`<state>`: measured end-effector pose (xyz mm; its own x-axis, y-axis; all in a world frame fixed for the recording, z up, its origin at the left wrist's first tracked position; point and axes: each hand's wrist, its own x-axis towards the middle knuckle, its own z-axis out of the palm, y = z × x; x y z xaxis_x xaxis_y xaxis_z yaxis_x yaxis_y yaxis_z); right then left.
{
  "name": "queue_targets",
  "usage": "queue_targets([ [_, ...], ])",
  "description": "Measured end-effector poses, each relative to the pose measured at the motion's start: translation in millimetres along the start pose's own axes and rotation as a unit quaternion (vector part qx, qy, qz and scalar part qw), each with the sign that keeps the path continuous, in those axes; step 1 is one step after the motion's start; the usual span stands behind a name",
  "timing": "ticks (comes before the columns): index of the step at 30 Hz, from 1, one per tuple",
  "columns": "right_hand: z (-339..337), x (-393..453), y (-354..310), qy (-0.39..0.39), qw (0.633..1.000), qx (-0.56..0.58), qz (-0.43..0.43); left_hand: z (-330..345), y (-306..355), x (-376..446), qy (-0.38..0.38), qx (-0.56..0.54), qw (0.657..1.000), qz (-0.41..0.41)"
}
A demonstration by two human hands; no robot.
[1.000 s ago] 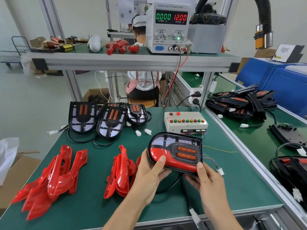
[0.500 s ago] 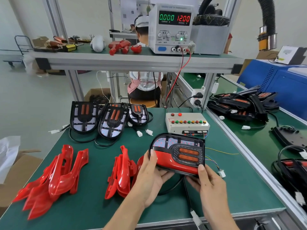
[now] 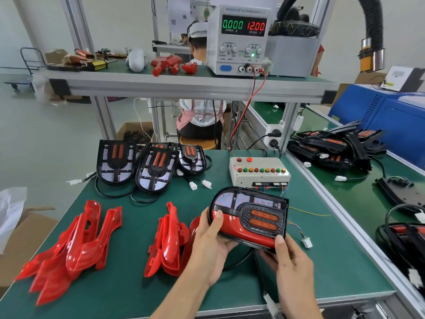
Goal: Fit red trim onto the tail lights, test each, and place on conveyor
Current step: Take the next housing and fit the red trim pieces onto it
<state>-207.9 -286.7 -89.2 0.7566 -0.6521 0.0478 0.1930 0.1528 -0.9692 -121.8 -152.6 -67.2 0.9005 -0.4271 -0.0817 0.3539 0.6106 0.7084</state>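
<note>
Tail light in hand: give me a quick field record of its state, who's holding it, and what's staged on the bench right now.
held part: tail light, both hands gripping it above the green bench
left hand: thumb on the red trim
right hand: thumb on the lower right edge
trim: one red piece fitted along the lower side
connector: loose, not plugged in
test box: behind the light
power supply: reads 0.000 A, 12.00 V
untrimmed lights: three, back left
spare trims: two red piles at left

power supply [image 3: 239, 40] display, 0.000, 12.00
</note>
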Motion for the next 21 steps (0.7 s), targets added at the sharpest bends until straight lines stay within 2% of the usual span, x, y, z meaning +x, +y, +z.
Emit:
queue_targets([
  [2,-1.8,-0.9,0.1,-0.001,1.000,-0.007,-0.005,3.2,-0.4,2.1,0.013,-0.030,0.999,-0.019],
  [6,-3.8,-3.1,2.6,-0.003,1.000,-0.007,0.004,1.8,-4.1,8.0,0.075,-0.014,0.997,0.008],
  [16,-0.4,-4.8,6.5,-0.006,1.000,0.002,0.009,1.1,-5.8,8.0,0.112,0.024,0.993,0.041],
  [18,0.9,-4.7,7.9,0.003,1.000,0.008,0.013,2.7,-4.9,8.1,0.109,0.045,0.992,0.043],
  [21,-0.4,-1.4,6.9,0.023,0.999,0.028,0.019,4.3,-3.9,7.2,0.057,0.057,0.996,0.023],
])
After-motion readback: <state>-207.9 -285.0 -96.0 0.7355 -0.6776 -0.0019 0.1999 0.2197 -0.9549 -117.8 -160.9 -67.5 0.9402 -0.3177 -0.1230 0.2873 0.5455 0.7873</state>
